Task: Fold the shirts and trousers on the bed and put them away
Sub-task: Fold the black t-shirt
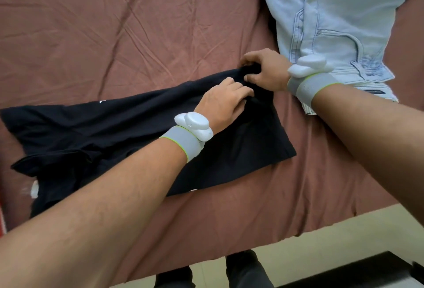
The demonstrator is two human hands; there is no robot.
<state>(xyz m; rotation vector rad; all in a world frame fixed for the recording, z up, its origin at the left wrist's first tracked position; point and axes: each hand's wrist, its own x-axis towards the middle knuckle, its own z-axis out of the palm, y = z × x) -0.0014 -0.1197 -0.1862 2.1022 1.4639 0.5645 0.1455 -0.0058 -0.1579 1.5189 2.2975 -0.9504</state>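
A black garment (pixel 96 131) lies spread across the brown bed sheet (pixel 114 35), running from the left edge to the middle. My right hand (pixel 263 69) grips a bunched corner of it at its far right end. My left hand (pixel 227 99) pinches the same black cloth just beside and below the right hand. Both wrists wear grey bands with white pods. Light blue jeans (pixel 332 23) lie on the bed at the upper right, waistband toward me, partly under my right wrist.
The bed's near edge (pixel 298 230) runs diagonally across the lower right, with pale floor (pixel 344 246) beyond it. A dark object (pixel 378 269) sits at the bottom right corner. My dark shoes (pixel 247 269) stand at the bed's foot.
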